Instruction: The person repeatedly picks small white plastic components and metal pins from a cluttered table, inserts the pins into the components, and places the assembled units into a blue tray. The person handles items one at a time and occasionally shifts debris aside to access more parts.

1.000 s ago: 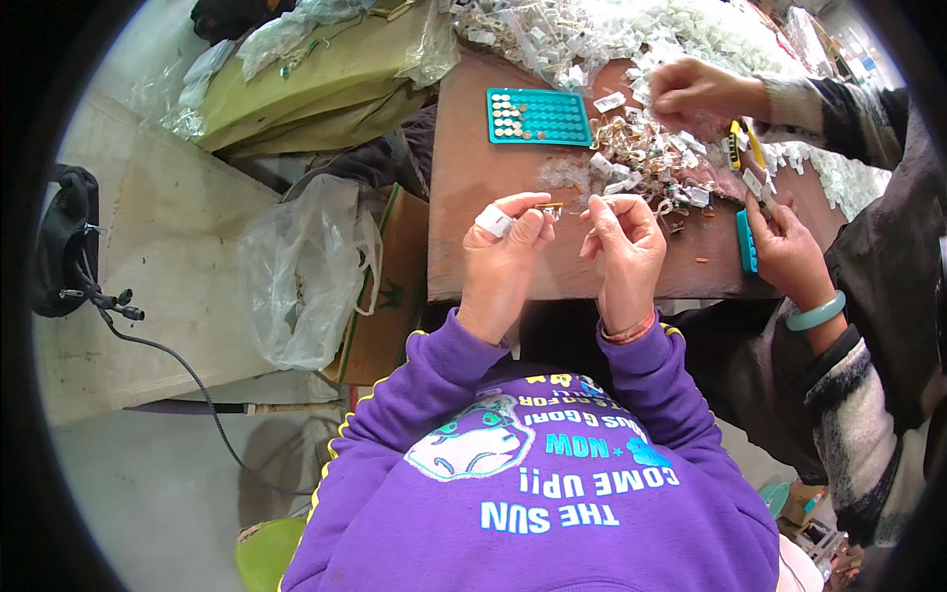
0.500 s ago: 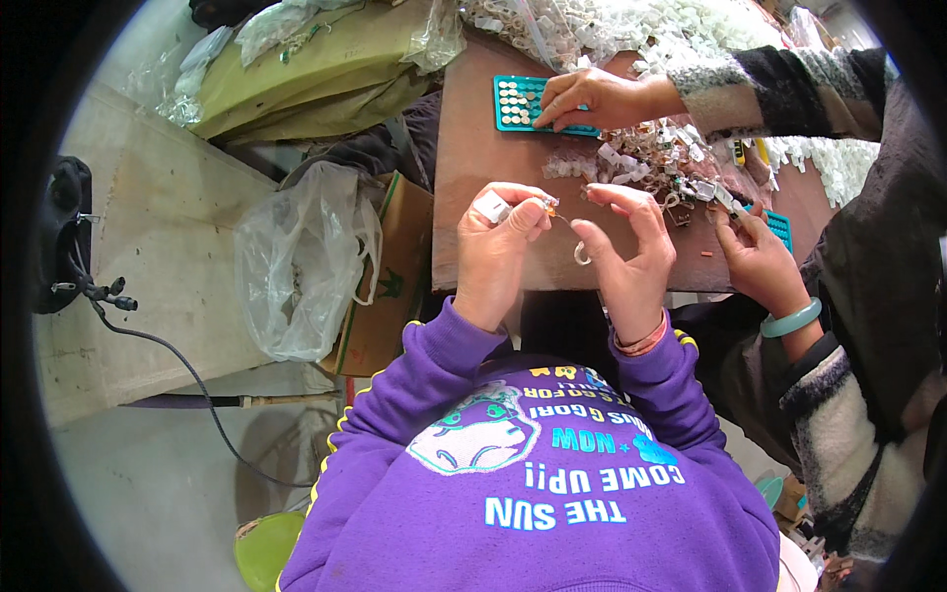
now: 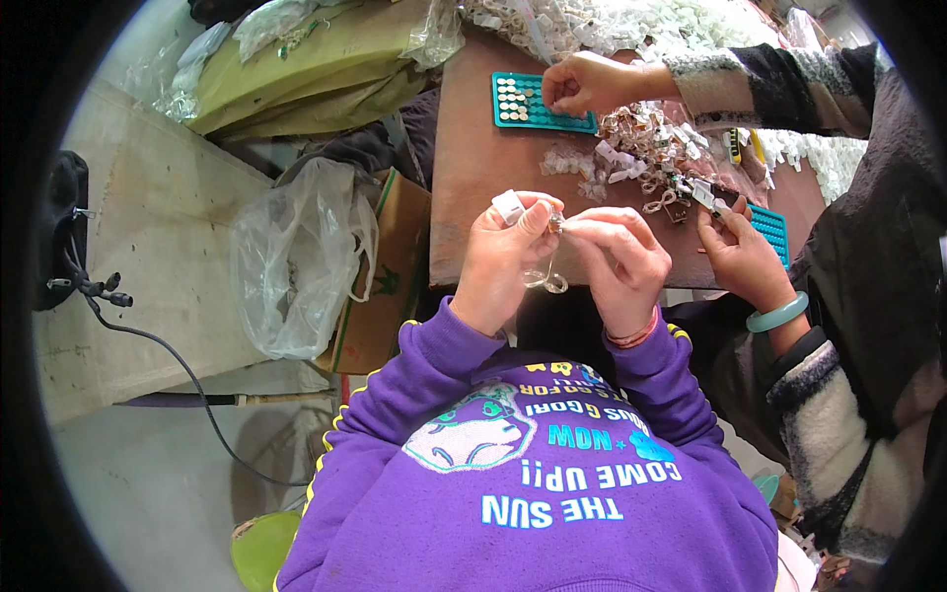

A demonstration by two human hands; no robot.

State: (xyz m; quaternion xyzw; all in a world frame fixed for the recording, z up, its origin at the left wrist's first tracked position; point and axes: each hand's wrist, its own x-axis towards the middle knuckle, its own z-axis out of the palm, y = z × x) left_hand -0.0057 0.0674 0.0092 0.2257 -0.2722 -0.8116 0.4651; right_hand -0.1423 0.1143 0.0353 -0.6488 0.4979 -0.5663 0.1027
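Note:
Above the near edge of the brown table [image 3: 473, 148], my left hand [image 3: 496, 264] pinches a small shiny trinket [image 3: 555, 223] between thumb and fingers. A white tag [image 3: 508, 207] stands up by its index finger. Directly opposite, my right hand [image 3: 623, 264] has its thumb and fingertips closed on the same trinket, meeting the left fingertips. From there a thin strand hangs down, with pale, ring-like loops [image 3: 545, 281] at its lower end, between my two hands. Exactly what the trinket is, I cannot make out; the fingers cover most of it.
A co-worker's hand [image 3: 582, 84] hovers over a teal tray [image 3: 506, 122] of round pale pieces. Their other hand [image 3: 745, 252] holds a tagged piece near a second teal tray [image 3: 771, 232]. Tagged trinkets [image 3: 636, 148] lie heaped between. Left stand a plastic bag [image 3: 296, 257] and cardboard box [image 3: 385, 266].
My right hand has moved left, and its spread fingers have closed on the trinket. The loops hang lower between my hands. The co-worker's hand has lifted off the tray's pieces.

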